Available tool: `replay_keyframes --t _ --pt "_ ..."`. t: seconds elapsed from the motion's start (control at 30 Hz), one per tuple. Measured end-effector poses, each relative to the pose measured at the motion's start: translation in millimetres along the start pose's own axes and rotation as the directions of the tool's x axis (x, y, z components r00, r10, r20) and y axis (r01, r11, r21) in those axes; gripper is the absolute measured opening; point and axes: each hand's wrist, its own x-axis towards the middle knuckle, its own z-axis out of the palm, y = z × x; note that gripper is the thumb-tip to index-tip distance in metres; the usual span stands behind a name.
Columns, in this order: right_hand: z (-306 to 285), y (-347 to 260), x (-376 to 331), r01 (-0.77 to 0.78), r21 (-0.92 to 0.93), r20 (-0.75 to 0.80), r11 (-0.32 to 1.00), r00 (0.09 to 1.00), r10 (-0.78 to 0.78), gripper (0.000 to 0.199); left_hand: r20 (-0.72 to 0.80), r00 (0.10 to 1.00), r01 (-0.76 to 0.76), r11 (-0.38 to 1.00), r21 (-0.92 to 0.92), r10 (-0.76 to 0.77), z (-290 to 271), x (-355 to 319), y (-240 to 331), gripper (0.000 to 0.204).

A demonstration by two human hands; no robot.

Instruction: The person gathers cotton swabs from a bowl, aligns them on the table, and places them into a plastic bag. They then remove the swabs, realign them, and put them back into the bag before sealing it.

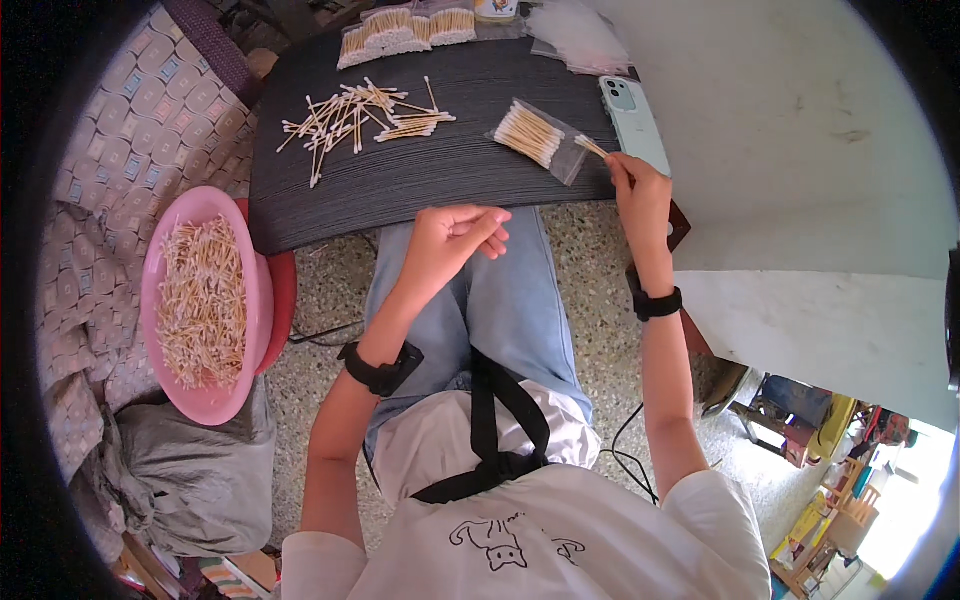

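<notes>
Between the thumb and fingers of my right hand (pixel 642 190) are one or more cotton swabs (pixel 592 147), pointing left over the table's right side; how many I cannot tell. Just left of them lies a clear plastic bag (pixel 530 133) filled with cotton swabs. My left hand (pixel 452 245) hovers over my lap near the front edge, fingers curled in loosely, nothing visible in it. Loose cotton swabs (pixel 352 112) lie scattered on the table's left half, beside a small aligned bunch (pixel 415 126).
The dark table (pixel 420 185) holds filled swab bags (pixel 405 30), clear plastic bags (pixel 580 38) and a jar (pixel 496 9) at the back. A light green phone (pixel 637 125) lies at its right edge, near the wall. A pink basin (pixel 262 300) full of swabs stands left.
</notes>
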Motion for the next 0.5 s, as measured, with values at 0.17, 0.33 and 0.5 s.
replay_keyframes --t 0.17,0.33,0.5 --pt "9 -11 -16 0.038 0.001 0.072 0.999 0.997 -0.038 0.016 -0.048 0.927 -0.269 0.745 0.611 0.373 12 5 3 0.02" --pt "10 -32 -35 -0.039 0.173 0.131 0.984 0.991 0.016 0.014 0.035 0.767 -0.419 0.459 0.783 0.64 43 33 -4 0.023" --pt "-5 -41 -48 -0.257 0.165 0.09 0.952 0.965 0.245 0.015 0.034 0.735 -0.386 0.376 0.842 0.677 45 45 -15 0.021"
